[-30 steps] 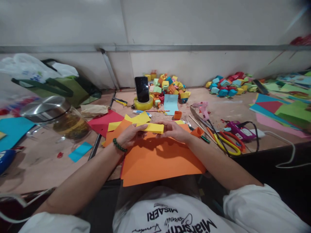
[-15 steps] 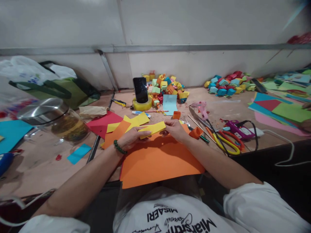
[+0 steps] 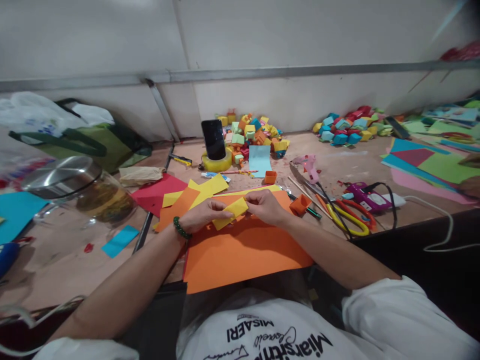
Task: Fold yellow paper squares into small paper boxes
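Note:
Between my two hands is a small yellow paper strip (image 3: 233, 212), held tilted over a large orange sheet (image 3: 247, 255). My left hand (image 3: 205, 214), with a green bead bracelet at its wrist, pinches the strip's left end between thumb and fingers. At the strip's upper right corner, my right hand (image 3: 265, 206) grips with bent fingers; its fingertips are partly hidden. Yellow paper pieces (image 3: 210, 189) and an orange strip (image 3: 178, 207) lie just beyond my left hand. Past my right hand stand small folded orange paper boxes (image 3: 300, 204).
Scissors with yellow handles (image 3: 350, 223), a pink glue gun (image 3: 308, 167) and a purple device with a cable (image 3: 365, 197) lie at the right. A phone (image 3: 213, 140) leans on a tape roll (image 3: 217, 162) before piled paper cubes (image 3: 255, 132). A glass jar (image 3: 108, 200) stands left.
The yellow strip has turned and looks shorter, its right end now angled up. My right hand has shifted slightly left, closer to my left hand.

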Motion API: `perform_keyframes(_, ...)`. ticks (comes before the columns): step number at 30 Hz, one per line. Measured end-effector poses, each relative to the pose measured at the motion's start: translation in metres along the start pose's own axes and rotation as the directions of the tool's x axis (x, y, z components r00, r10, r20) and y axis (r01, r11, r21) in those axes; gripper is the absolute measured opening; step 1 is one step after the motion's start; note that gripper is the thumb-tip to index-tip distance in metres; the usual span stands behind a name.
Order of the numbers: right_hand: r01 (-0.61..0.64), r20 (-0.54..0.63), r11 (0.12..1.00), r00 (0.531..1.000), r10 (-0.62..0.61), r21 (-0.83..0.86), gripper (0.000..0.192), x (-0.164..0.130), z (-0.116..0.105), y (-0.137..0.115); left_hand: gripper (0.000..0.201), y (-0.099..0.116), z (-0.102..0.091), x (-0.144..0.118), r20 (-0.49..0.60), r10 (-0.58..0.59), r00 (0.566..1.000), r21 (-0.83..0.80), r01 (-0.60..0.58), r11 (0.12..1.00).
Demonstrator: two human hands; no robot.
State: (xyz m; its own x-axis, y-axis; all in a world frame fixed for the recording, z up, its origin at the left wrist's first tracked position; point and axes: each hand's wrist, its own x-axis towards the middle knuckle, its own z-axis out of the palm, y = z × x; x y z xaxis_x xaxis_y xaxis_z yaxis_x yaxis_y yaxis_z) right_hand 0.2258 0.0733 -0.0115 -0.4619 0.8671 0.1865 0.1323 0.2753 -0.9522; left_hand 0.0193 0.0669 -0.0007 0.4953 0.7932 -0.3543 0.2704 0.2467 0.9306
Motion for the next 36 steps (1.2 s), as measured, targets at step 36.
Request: perform_keyframes(36,-0.154,-0.013,0.978,0.987,0.157,0.138,0.030,0.003,-0.004,0.001,0.044,0.003,0.000,-0.003,-0.044,-0.050,0.998,0.026,0.051,0.998)
